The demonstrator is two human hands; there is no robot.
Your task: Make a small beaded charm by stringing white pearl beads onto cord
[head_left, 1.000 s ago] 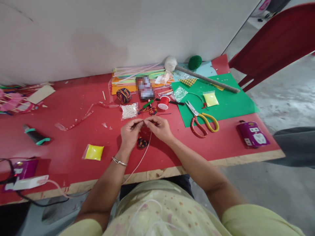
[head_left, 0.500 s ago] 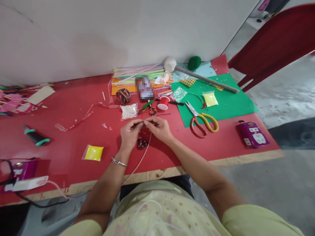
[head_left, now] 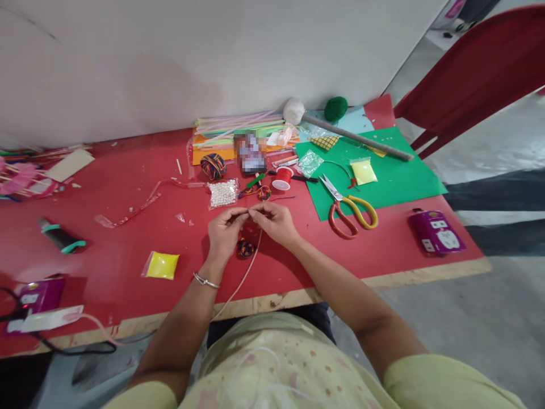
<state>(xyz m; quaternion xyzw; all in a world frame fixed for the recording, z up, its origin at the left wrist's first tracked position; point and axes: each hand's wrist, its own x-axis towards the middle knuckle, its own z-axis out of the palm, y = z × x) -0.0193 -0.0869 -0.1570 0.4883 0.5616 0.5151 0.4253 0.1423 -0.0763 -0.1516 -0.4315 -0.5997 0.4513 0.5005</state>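
My left hand [head_left: 223, 230] and my right hand [head_left: 277, 225] meet over the red table, thumbs and fingertips pinched together. Whatever sits between the fingertips is too small to make out. Just below them lies a small bundle of multicoloured yarn [head_left: 246, 248]. A pale pink cable [head_left: 243, 276] runs from the table edge up to my right hand, where it passes out of sight. Beyond the fingers are a bag of white beads [head_left: 223, 193], a coil of multicoloured yarn [head_left: 264, 193] and a spool of red thread [head_left: 282, 179].
Scissors [head_left: 347, 207] with red and yellow handles lie right, partly on green paper [head_left: 395, 193]. A yarn ball [head_left: 213, 166] and phone [head_left: 250, 153] sit behind. Cutters [head_left: 63, 236] and a yellow packet [head_left: 162, 265] lie left. Purple boxes [head_left: 437, 232] stand at both ends.
Both hands hold the same pinch with barely any movement. A black cable at the lower left has shifted, and more dark shapes show beyond the table's right end.
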